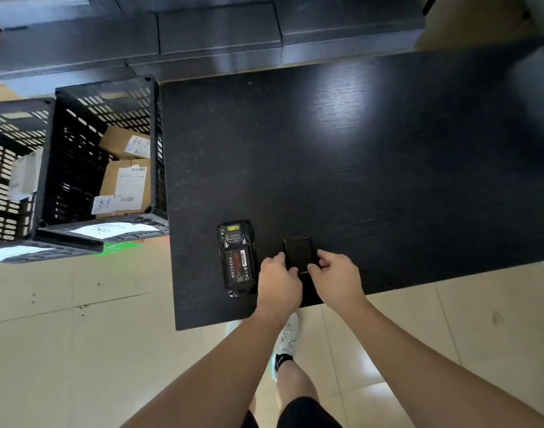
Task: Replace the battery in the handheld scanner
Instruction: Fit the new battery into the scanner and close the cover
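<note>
Both hands, left (278, 281) and right (337, 276), grip clamped on the black cover (298, 253), beside the scanner (237, 259) lying back-up on the counter (357, 168), battery (239, 265) exposed for access.

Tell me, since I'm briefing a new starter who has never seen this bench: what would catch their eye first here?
Probably the two hands, left hand and right hand, meeting on a black cover-like piece at the near edge of the dark table. Just left of them lies the scanner, face down with its back open and a red-labelled battery showing. Further left, black slotted crates hold cardboard parcels.
</note>
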